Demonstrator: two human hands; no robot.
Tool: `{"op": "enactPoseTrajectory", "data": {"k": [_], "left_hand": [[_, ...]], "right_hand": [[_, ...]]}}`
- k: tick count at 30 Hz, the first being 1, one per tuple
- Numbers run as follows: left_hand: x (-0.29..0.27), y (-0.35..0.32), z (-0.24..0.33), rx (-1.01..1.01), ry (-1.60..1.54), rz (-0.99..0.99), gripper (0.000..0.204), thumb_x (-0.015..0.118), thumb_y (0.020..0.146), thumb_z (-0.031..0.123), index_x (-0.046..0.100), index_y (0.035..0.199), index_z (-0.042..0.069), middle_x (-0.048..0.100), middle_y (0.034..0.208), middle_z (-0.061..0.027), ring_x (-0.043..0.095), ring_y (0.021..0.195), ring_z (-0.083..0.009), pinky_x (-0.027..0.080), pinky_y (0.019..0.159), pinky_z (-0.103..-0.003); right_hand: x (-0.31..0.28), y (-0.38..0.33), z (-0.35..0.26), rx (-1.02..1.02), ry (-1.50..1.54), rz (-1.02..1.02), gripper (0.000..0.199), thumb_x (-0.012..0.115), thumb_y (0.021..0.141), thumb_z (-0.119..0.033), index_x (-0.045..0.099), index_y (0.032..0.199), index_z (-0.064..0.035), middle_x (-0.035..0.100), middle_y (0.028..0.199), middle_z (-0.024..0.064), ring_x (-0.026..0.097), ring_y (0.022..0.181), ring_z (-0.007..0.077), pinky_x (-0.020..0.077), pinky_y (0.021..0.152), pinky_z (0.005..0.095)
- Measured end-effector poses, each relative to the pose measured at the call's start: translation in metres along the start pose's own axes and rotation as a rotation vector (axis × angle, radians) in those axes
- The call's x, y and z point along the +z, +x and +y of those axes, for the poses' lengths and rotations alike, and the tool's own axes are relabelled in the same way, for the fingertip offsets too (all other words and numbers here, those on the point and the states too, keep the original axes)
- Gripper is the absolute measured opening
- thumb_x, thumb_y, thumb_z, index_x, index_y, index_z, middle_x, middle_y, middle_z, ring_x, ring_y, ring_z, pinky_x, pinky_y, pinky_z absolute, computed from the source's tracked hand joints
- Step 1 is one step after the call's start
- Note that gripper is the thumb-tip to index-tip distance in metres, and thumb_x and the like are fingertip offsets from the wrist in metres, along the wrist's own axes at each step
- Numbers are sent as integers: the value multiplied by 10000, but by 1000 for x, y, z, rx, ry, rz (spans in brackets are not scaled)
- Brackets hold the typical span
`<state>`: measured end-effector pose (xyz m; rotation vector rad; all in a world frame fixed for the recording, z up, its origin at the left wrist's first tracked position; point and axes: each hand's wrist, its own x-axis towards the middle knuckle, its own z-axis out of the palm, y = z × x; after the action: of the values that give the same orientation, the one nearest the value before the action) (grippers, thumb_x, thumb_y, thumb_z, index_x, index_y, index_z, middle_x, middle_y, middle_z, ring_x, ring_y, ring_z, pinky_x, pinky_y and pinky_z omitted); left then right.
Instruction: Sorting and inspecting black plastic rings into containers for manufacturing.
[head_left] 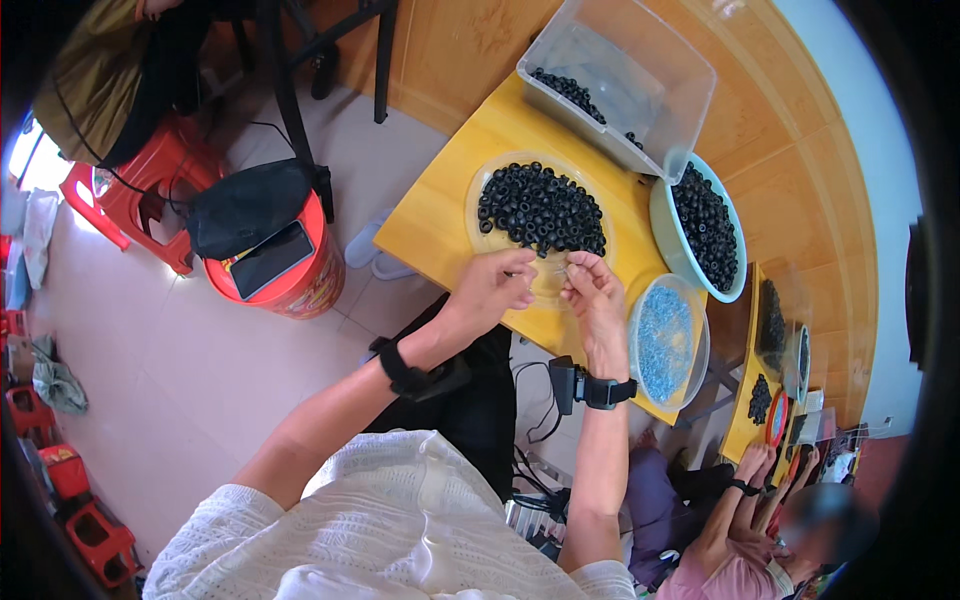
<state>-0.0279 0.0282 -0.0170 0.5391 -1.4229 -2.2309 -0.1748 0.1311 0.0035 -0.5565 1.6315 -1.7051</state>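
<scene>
Both my hands are above the near edge of a yellow table, in front of a clear round tray heaped with small black rings. My left hand has its fingers curled towards the thumb; whatever it may hold is too small to make out. Thumb and forefinger of my right hand are pinched together at the tray's near rim, on something tiny that I cannot name. To the right of that hand stands a clear bowl of small light-blue pieces.
At the back is a clear plastic bin with some black rings; beside it, a pale green basin full of them. A phone and black bag lie on a red bucket at left. Another person works at right.
</scene>
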Motion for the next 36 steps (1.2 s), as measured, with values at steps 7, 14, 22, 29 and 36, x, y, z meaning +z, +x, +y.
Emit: {"op": "enactPoseTrajectory", "data": {"k": [7,14,22,29,36], "left_hand": [[23,28,2,-41,2,-43,227,521,849,37,587,1045,-58,634,847,-100,621,709,-123,525,626,-235],[21,39,-8,-52,61,4,151,592,816,18,609,949,-51,643,810,-97,624,672,-119,525,619,-226],[12,44,-8,-59,83,-84,100,597,819,31,617,891,-36,634,757,-74,620,660,-113,531,615,-231],[10,49,5,-101,208,-211,119,606,830,90,628,831,-27,641,733,-81,617,623,-110,525,572,-228],[12,44,12,-186,107,-168,148,628,839,141,638,869,-3,647,754,-73,620,637,-107,536,598,-229]], "right_hand": [[6,-2,-2,2,165,-75,168,592,843,-56,562,1005,-26,592,791,0,542,680,58,441,616,193],[15,-3,8,-123,27,45,146,575,850,-41,552,993,-28,587,759,6,540,675,67,427,606,199],[22,-12,5,-457,-557,123,99,546,821,12,610,896,18,542,803,62,543,708,132,441,645,240],[4,-9,-6,-418,-492,-56,145,537,825,23,615,946,17,544,816,57,548,722,123,447,641,239],[1,-9,-10,-236,-244,-139,138,528,851,18,604,966,5,587,854,16,557,767,77,466,688,214]]}}
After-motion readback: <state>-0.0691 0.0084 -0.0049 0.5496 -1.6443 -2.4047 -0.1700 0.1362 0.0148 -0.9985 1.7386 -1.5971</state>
